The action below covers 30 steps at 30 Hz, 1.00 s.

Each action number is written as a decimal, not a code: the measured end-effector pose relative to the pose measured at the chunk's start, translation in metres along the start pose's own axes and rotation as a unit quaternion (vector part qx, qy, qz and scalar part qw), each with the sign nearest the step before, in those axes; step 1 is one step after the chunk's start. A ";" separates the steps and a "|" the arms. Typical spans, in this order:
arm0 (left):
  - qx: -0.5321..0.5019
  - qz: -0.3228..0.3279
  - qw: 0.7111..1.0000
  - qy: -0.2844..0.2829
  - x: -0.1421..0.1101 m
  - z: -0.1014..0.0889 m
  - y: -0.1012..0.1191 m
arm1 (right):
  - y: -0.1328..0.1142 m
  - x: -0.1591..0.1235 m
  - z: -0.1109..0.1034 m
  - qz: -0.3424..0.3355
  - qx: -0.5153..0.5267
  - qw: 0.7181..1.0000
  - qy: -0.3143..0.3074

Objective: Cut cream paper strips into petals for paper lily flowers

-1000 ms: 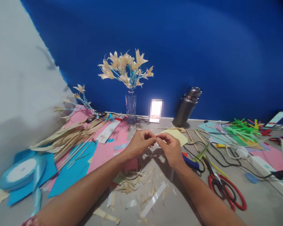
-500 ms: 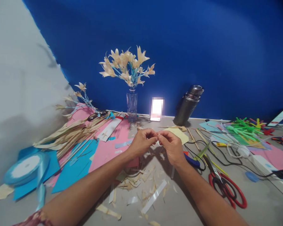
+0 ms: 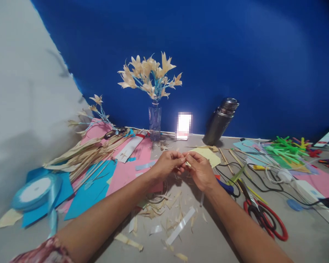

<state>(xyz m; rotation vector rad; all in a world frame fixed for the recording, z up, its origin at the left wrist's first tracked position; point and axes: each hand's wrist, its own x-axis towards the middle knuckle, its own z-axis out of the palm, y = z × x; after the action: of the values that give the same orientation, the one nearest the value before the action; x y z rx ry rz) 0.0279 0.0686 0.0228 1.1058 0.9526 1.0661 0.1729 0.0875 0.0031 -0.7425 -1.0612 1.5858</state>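
Observation:
Fingertips meet in a pinch at the centre of the table. My left hand (image 3: pixel 166 166) is closed, thumb and forefinger pressed together. Against its fingertips, my right hand (image 3: pixel 202 170) is closed in the same way. Between them a small pale bit shows, too hidden by the fingers to name. Just beyond my right hand lies a pale yellow sheet of paper (image 3: pixel 210 156). Below the hands are husk-like scraps (image 3: pixel 153 211) and a shiny white strip (image 3: pixel 181 226).
Cream flowers (image 3: pixel 150 75) stand in a clear bottle (image 3: pixel 155 122) at the back, near a dark flask (image 3: pixel 219 122). On the left are dried husks (image 3: pixel 71 153) and a blue ribbon roll (image 3: pixel 34 191). Red-handled scissors (image 3: pixel 265 215), cables and a white power strip (image 3: pixel 315 201) lie right.
The whole view shifts slightly, so things sit a little further right. Both hands stay together in their pinch, with the fingers shifting slightly and a pale bit now showing between them.

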 end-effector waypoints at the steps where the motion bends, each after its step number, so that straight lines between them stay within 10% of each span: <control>1: 0.007 0.001 1.000 0.005 0.001 0.000 -0.001 | 0.000 0.000 0.000 -0.004 -0.016 1.000 -0.007; 8: 0.026 -0.011 1.000 -0.008 -0.003 0.009 -0.010 | -0.002 0.003 -0.006 -0.021 -0.017 0.998 0.054; 12: 0.082 -0.097 0.971 -0.203 -0.027 0.031 -0.012 | -0.012 0.013 -0.015 -0.054 0.048 0.989 0.127; 15: 0.193 -0.033 0.939 -0.283 -0.045 0.051 -0.006 | -0.015 0.019 -0.020 -0.068 0.066 0.985 0.146; 21: 0.348 0.126 0.916 -0.157 -0.060 0.033 0.021 | -0.011 0.016 -0.017 -0.042 0.055 0.992 0.107; 30: 0.139 -0.009 0.985 0.106 -0.054 -0.026 0.018 | -0.009 -0.009 0.009 0.055 0.048 0.997 0.003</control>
<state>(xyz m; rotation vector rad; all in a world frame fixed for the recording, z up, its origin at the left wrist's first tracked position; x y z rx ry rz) -0.0128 0.0238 0.0390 1.2227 1.3084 1.0720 0.1713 0.0775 0.0144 -0.7514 -0.9463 1.7156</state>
